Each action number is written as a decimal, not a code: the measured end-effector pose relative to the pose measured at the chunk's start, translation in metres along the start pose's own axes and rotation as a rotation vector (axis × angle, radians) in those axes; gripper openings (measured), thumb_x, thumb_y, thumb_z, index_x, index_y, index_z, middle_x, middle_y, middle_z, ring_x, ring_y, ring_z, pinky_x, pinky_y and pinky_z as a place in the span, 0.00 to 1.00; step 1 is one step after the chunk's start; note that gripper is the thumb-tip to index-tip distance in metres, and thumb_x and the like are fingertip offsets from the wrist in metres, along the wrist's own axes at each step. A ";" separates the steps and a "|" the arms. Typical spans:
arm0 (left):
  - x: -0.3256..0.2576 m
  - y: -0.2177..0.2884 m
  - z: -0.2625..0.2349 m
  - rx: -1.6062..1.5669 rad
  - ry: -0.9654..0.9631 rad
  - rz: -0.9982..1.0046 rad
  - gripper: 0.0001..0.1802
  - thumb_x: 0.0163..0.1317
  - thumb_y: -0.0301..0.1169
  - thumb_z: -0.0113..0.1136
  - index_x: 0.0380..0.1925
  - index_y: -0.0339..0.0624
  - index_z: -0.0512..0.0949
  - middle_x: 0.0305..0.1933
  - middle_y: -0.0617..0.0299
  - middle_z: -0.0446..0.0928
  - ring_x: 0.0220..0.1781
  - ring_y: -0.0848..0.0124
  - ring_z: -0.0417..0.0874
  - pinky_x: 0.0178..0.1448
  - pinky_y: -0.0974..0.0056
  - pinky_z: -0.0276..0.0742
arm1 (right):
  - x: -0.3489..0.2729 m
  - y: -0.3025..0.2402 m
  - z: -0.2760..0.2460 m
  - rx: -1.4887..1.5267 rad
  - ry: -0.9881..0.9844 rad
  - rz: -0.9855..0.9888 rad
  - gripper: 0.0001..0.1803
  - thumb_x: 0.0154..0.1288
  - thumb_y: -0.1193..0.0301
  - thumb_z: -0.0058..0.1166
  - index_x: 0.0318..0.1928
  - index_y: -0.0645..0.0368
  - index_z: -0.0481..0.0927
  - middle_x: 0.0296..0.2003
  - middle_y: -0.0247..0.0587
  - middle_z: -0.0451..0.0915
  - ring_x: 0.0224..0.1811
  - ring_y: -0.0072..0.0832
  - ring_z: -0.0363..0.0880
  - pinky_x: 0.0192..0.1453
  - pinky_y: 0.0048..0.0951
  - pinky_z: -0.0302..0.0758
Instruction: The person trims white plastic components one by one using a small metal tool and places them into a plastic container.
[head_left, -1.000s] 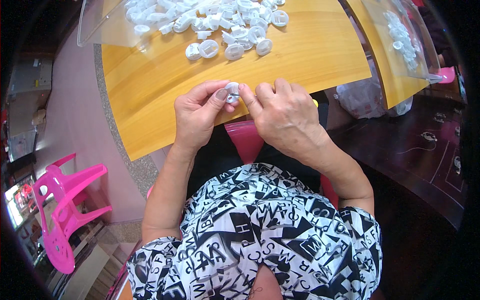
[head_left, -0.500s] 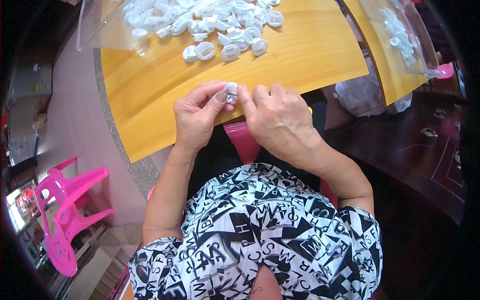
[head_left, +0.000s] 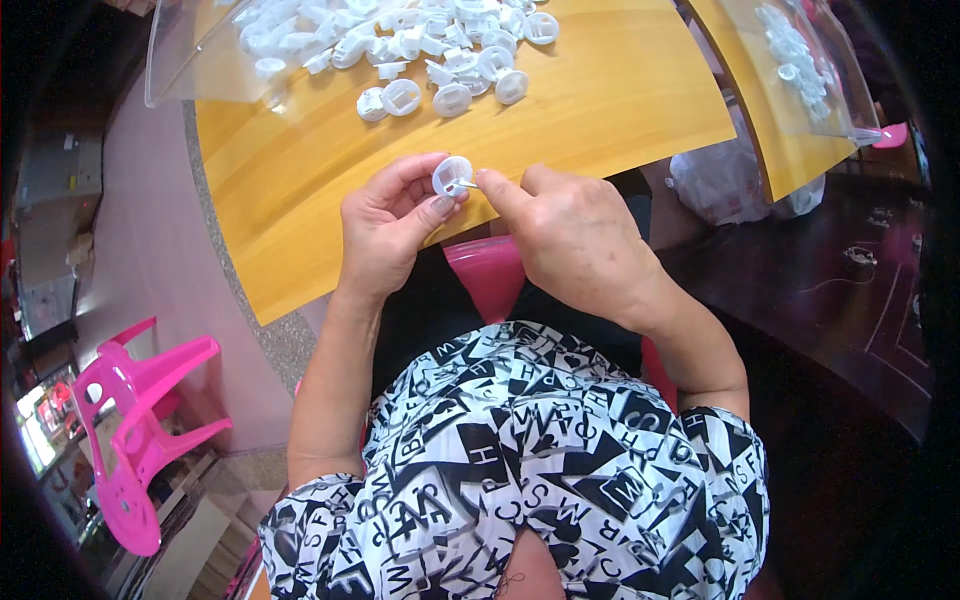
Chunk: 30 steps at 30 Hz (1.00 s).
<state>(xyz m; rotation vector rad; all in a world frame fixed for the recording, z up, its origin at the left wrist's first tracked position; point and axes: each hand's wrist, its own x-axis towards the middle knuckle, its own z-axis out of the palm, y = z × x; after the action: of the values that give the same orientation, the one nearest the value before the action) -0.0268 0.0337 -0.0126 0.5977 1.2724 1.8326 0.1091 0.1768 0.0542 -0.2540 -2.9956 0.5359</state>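
Over the near edge of the table, my left hand (head_left: 385,225) pinches a round white plastic part (head_left: 449,172) by its rim between thumb and fingers. Its disc face is tilted up, with an opening in the middle. My right hand (head_left: 580,235) is closed around a slim metal-tipped tool (head_left: 466,184), its index finger stretched along it. The tip touches the part near its middle. The handle is hidden inside my fist, so the tool's exact kind is unclear. Farther off lies a heap of similar white plastic parts (head_left: 452,98).
A clear plastic bin (head_left: 185,60) lies at the far left of the wooden table (head_left: 600,110). Another bin with white parts (head_left: 800,75) is at the far right. Bagged items (head_left: 715,185) sit below the table. A pink plastic stool (head_left: 140,440) is on the left.
The white part now shows its round face, turned up in my left hand. My right hand has drawn slightly back to the right, and the metal tip has come into sight.
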 end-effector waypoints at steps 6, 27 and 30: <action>0.000 -0.002 0.000 0.043 -0.011 0.041 0.17 0.60 0.16 0.59 0.50 0.30 0.74 0.45 0.55 0.80 0.46 0.71 0.82 0.51 0.68 0.81 | 0.000 -0.005 0.003 -0.086 0.027 -0.006 0.22 0.54 0.74 0.56 0.53 0.59 0.78 0.24 0.42 0.74 0.27 0.37 0.78 0.28 0.36 0.75; -0.002 -0.001 0.003 0.173 0.007 0.067 0.16 0.59 0.15 0.58 0.49 0.29 0.76 0.45 0.56 0.79 0.43 0.71 0.82 0.49 0.68 0.81 | 0.010 -0.006 -0.009 -0.194 -0.148 -0.077 0.11 0.56 0.73 0.53 0.41 0.62 0.75 0.27 0.41 0.76 0.29 0.37 0.80 0.30 0.35 0.76; -0.001 -0.001 -0.005 0.026 -0.008 -0.025 0.18 0.59 0.16 0.59 0.51 0.30 0.75 0.44 0.55 0.80 0.43 0.71 0.83 0.49 0.69 0.81 | 0.007 0.006 -0.013 -0.008 -0.106 -0.050 0.17 0.54 0.77 0.54 0.47 0.57 0.76 0.27 0.44 0.76 0.29 0.44 0.79 0.30 0.40 0.75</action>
<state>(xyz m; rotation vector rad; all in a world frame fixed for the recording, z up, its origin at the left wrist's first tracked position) -0.0298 0.0303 -0.0156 0.5999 1.2949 1.7938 0.1043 0.1876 0.0649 -0.1548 -3.0976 0.5489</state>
